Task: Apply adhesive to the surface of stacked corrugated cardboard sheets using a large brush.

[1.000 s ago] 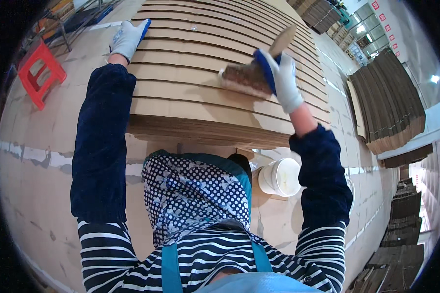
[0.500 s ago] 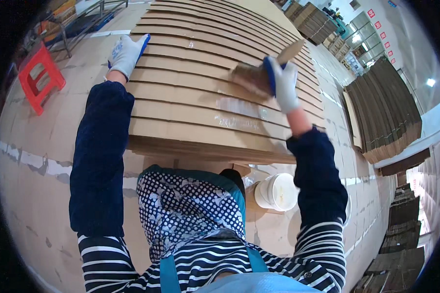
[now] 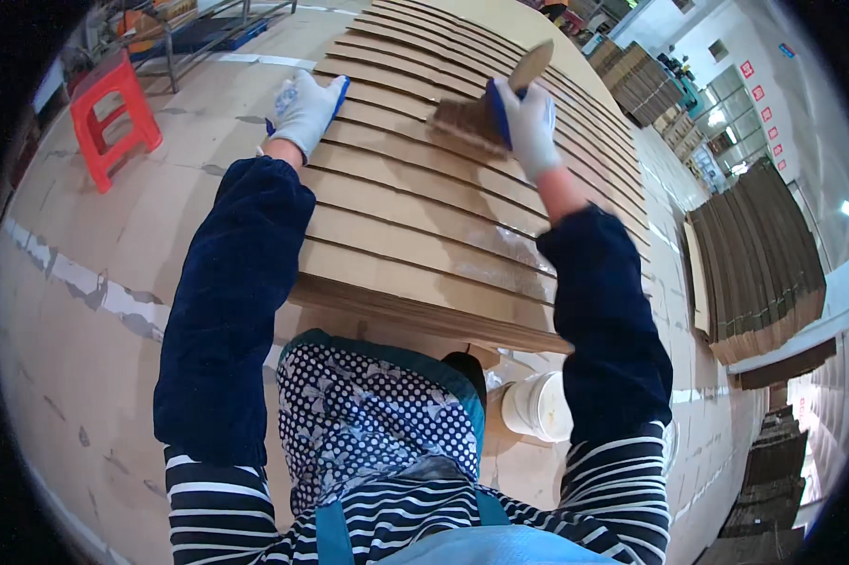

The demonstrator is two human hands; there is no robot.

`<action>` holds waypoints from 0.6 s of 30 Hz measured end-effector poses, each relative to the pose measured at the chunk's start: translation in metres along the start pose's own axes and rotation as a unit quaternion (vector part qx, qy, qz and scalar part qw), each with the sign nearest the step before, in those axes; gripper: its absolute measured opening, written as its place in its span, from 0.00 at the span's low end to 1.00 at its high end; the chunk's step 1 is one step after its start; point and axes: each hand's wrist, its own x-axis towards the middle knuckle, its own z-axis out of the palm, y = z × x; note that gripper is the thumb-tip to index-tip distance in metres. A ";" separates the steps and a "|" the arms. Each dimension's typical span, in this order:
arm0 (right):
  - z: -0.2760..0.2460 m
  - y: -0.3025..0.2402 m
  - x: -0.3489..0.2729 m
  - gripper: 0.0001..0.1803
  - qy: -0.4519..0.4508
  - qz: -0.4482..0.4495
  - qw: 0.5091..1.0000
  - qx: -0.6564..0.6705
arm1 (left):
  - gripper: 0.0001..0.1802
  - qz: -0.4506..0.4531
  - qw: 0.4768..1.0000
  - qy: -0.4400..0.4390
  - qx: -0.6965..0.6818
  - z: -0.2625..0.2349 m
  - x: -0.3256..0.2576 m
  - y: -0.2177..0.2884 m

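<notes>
Overlapping brown cardboard sheets (image 3: pixel 396 240) lie fanned in a stepped pile in front of me, their edges showing as long parallel strips. My right hand (image 3: pixel 530 127), in a white glove with blue palm, is closed around a wide brush (image 3: pixel 533 64). The brush's pale wooden handle sticks up beyond the fist, and its dark, motion-blurred bristles are over the sheets' middle. A shiny wet patch (image 3: pixel 523 250) marks the nearer strips. At the pile's left edge, my gloved left hand (image 3: pixel 304 111) rests on the cardboard with fingers extended, partly hidden from view.
A white bucket (image 3: pixel 547 407) stands on the floor below the pile's near right side. Left of the pile is a red plastic stool (image 3: pixel 114 118), with a metal rack (image 3: pixel 170 47) behind it. Tall cardboard stacks (image 3: pixel 759 259) stand to the right.
The brush in my right hand has moved farther up across the sheets. My left hand stays at the left edge. The whole view has shifted, with the pile now farther right.
</notes>
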 end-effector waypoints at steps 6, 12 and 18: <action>-0.061 -0.036 -0.089 0.15 -0.114 -0.215 0.969 0.035 | 0.38 -0.016 1.000 -0.001 0.024 -0.007 -0.009 0.016; -0.003 -0.026 0.032 0.18 0.021 -0.080 0.995 -0.051 | 0.39 -0.028 0.999 -0.035 -0.007 -0.008 -0.008 0.015; -0.017 -0.039 -0.020 0.15 -0.108 -0.014 0.994 0.001 | 0.39 -0.021 0.998 -0.058 -0.026 -0.013 -0.009 0.016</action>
